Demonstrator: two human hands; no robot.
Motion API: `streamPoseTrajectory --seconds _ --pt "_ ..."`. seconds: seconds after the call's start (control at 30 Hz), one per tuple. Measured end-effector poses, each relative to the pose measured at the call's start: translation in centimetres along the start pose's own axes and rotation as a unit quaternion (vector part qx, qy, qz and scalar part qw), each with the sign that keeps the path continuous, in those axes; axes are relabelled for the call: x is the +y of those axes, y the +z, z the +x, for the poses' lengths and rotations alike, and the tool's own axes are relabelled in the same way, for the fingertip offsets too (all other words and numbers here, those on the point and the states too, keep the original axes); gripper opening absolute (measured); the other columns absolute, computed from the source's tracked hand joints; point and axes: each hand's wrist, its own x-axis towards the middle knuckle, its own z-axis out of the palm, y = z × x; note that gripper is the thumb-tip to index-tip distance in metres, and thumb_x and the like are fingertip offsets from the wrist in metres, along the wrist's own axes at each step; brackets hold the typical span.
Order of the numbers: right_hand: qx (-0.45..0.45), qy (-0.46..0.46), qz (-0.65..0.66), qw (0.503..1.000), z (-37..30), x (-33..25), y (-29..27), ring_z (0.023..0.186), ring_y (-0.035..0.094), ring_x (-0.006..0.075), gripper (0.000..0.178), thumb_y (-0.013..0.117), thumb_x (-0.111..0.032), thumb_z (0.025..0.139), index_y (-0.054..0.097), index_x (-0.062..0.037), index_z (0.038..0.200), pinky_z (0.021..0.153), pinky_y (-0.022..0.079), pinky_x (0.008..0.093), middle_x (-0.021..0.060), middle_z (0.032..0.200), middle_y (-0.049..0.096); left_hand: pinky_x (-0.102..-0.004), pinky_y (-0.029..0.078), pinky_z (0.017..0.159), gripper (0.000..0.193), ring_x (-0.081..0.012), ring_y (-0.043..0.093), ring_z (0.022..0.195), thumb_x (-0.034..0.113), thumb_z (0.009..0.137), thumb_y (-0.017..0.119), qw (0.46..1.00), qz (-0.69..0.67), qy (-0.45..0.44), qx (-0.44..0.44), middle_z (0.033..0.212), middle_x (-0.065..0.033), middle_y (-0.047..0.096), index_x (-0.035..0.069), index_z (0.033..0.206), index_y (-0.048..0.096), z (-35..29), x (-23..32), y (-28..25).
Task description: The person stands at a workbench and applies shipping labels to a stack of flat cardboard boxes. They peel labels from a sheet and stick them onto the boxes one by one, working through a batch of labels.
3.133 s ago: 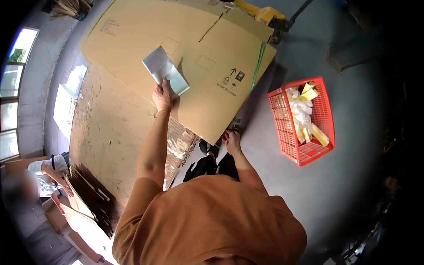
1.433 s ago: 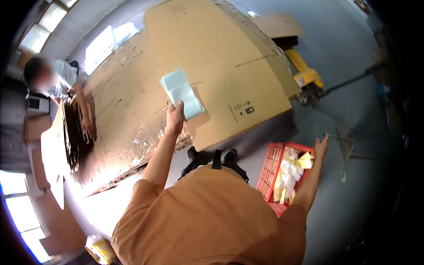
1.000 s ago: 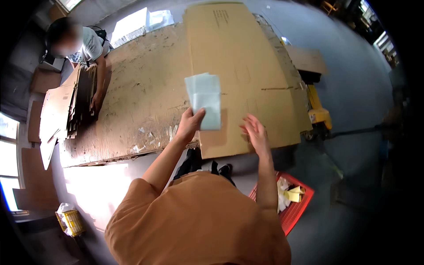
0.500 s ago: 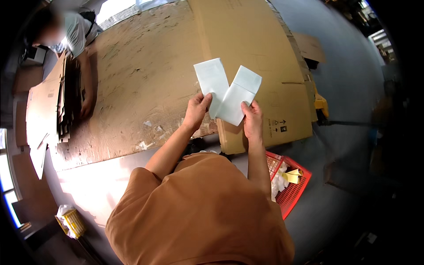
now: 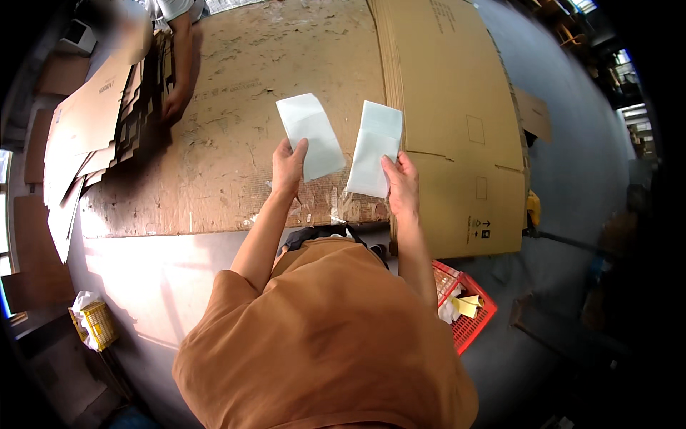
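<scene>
My left hand (image 5: 288,170) grips a pale white flat pouch (image 5: 314,139) by its lower left edge, thumb on top. A similar white flat pouch (image 5: 373,150), with a crease across its upper part, is held by its lower right edge in my right hand (image 5: 403,187). The two pieces are apart, side by side above the worn cardboard-covered table (image 5: 236,157). To the right, under and beyond my right hand, lies a stack of flat brown cartons (image 5: 443,93). Whether each pouch is a single layer or several cannot be made out.
At the far left a co-worker's arm (image 5: 183,61) reaches to a leaning pile of flattened cartons (image 5: 89,125). A red plastic basket (image 5: 471,332) with white and yellow scraps stands on the floor by my right side. A yellow basket (image 5: 98,325) stands at the lower left.
The two pouches overlapped before and are now separated, the left one having moved left with my left hand. My view has shifted, so the table and cartons appear displaced.
</scene>
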Motion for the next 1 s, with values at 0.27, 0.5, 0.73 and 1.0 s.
streamPoseTrajectory --seconds 0.27,0.5,0.73,1.0 --pt "0.021 -0.003 -0.106 0.994 -0.1 0.9 1.1 0.079 0.057 0.0055 0.018 0.06 -0.008 0.089 0.057 -0.0007 0.105 0.072 0.047 0.0212 0.002 0.092 0.063 -0.0295 0.046 0.083 0.03 -0.0172 0.058 0.092 0.002 0.079 0.051 0.989 0.126 -0.066 -0.038 0.101 -0.009 0.063 -0.003 0.108 0.058 0.0 -0.7 -4.1" --pt "0.033 0.006 -0.141 0.989 0.2 1.0 1.0 0.082 0.059 0.0092 0.027 0.058 -0.007 0.089 0.055 0.0032 0.114 0.074 0.048 0.0243 0.006 0.095 0.065 -0.0234 0.029 0.046 0.031 -0.0095 0.037 0.049 0.033 0.094 0.045 0.931 -0.209 -0.116 -0.278 0.067 -0.0018 0.052 0.003 0.091 0.055 2.9 -2.1 -4.3" --pt "0.096 -0.021 -0.111 0.989 -2.0 -1.3 1.2 0.076 0.059 0.009 0.017 0.055 -0.006 0.091 0.056 0.003 0.105 0.066 0.046 0.0243 0.007 0.086 0.065 -0.0223 0.048 0.063 0.038 -0.0086 0.059 0.075 0.025 0.095 0.054 0.935 0.087 -0.233 -0.252 0.096 -0.0064 0.065 -0.004 0.12 0.056 -1.8 1.2 5.7" --pt "0.125 -0.057 -0.254 0.957 -6.6 -2.7 -8.7 0.068 0.052 0.0069 0.017 0.058 -0.013 0.091 0.055 0.0016 0.101 0.061 0.043 0.0257 0.0048 0.075 0.062 -0.0249 0.049 0.059 0.029 -0.0097 0.06 0.069 0.019 0.09 0.061 0.882 0.247 -0.205 -0.346 0.089 -0.0074 0.067 -0.005 0.107 0.062 -6.5 -3.7 13.9"
